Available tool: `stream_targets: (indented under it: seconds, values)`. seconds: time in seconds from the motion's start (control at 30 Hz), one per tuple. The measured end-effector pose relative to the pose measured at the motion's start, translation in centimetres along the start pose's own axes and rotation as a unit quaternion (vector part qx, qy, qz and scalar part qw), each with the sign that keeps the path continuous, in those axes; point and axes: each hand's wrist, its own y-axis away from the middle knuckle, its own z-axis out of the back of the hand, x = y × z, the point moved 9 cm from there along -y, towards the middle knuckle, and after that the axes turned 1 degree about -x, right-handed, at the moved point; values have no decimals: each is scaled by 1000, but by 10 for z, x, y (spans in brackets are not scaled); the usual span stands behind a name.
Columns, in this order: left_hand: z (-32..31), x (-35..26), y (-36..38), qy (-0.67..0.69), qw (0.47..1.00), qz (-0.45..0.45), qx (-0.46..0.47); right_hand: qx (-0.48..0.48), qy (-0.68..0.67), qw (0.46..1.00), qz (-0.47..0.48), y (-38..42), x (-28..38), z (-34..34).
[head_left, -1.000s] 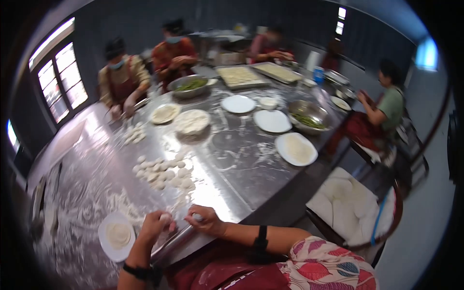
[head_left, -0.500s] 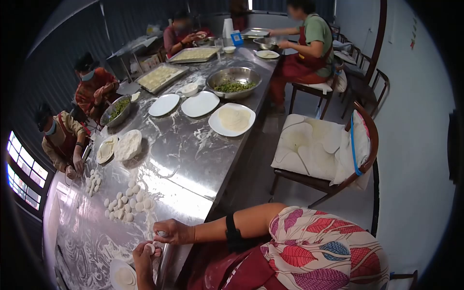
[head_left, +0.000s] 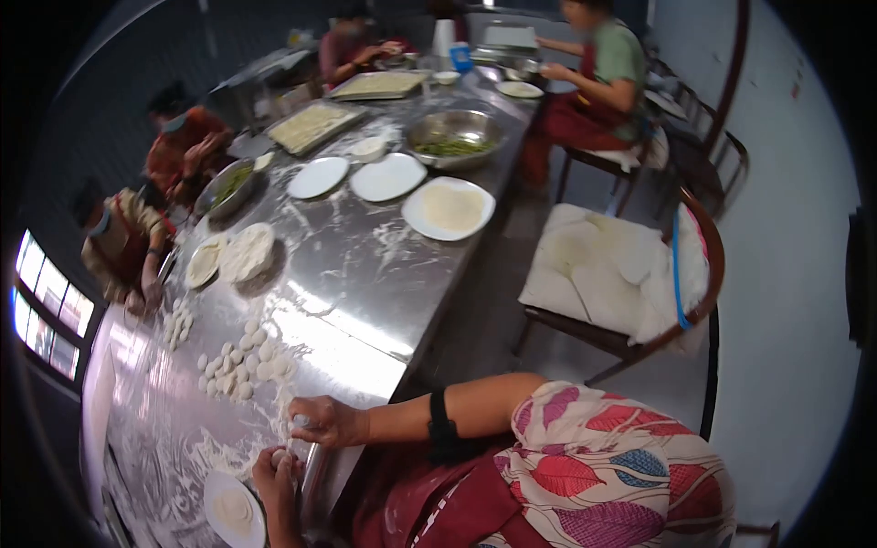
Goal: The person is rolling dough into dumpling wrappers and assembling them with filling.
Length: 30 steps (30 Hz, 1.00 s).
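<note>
My right hand [head_left: 327,422] is closed at the table edge around what looks like a small rolling pin [head_left: 302,421], of which only a pale end shows. Just below it, my left hand [head_left: 277,477] is closed on a small piece of dough [head_left: 280,456], mostly covered by the fingers. Beside my left hand lies a white plate [head_left: 216,494] with thin round dough wrappers [head_left: 234,509] on it. Several small dough pieces [head_left: 239,365] sit in a cluster on the floury table, beyond my right hand.
The steel table [head_left: 356,283] bears a dish of flour [head_left: 247,254], white plates [head_left: 388,177], a bowl of green filling [head_left: 454,142] and trays [head_left: 315,126]. Several people work around it. A cushioned chair [head_left: 594,265] stands to the right.
The view has shifted slightly, so the far table items appear higher and further right. Both hands stay close together at the table edge, still closed.
</note>
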Motion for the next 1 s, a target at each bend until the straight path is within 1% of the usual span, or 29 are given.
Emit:
stream_targets:
  seconds: [0.03, 0.13, 0.17, 0.2, 0.23, 0.27, 0.3, 0.33, 0.37, 0.4, 0.43, 0.47, 0.5, 0.53, 0.57, 0.6, 0.67, 0.73, 0.77, 0.87, 1.0]
  values:
    - [0, 8, 0, 57, 998, 9, -3, 5, 12, 1000, 15, -1, 6, 3]
    - [6, 33, -10, 43, 999, -8, 21, 21, -4, 999, 40, -7, 21, 11]
    - [0, 15, 0, 100, 994, 37, 24, 41, 9, 998, 40, -4, 17, 8]
    - [5, 15, -3, 57, 998, -11, 2, 34, 41, 996, 76, -4, 24, 9]
    - [2, 20, 1, 52, 998, -9, 17, 26, 68, 991, 108, -3, 29, 11]
    - [0, 7, 1, 46, 998, 1, 31, 16, 89, 987, 136, -1, 33, 10]
    - [2, 14, -4, -28, 998, -6, 47, 34, 152, 973, 173, 5, 27, 3]
    - [6, 26, -7, -8, 1000, 13, 12, 53, 202, 955, 209, 12, 21, -7]
    - [12, 41, -14, -66, 997, -33, -5, 66, -41, 996, -54, 9, -17, -7]
    - [21, 28, -10, -159, 987, -19, -32, 57, 113, 987, 95, -2, 18, -5]
    - [29, 35, -14, -184, 978, -82, -57, 54, 118, 983, 129, -3, 22, -5]
    - [34, 42, -14, -158, 986, -38, -40, 53, 123, 984, 115, -5, 24, -5]
    - [35, 50, -18, -70, 996, -35, -37, 42, 66, 997, -17, -1, 2, -1]
    - [36, 58, -13, -28, 998, 35, -38, 11, -31, 998, -50, 2, -13, 0]
    - [38, 59, -12, 6, 999, 37, -30, 19, -54, 995, -84, -2, -3, -2]
    - [35, 60, -9, 51, 997, 59, -22, 34, -37, 996, -74, 1, -7, -3]
    - [39, 69, -12, 23, 998, 44, -35, 41, -53, 995, -75, 2, -12, -7]
    - [40, 65, -15, -9, 999, 27, -36, 49, -51, 994, -85, -6, -14, -6]
    - [40, 57, -14, -27, 999, 11, -36, 50, -47, 994, -83, -9, -15, -8]
    - [33, 44, -13, -83, 996, 32, -32, 47, -34, 993, -99, -18, -25, -14]
    - [19, 25, -18, -162, 986, -15, -47, 73, -8, 988, -133, -32, -31, -24]
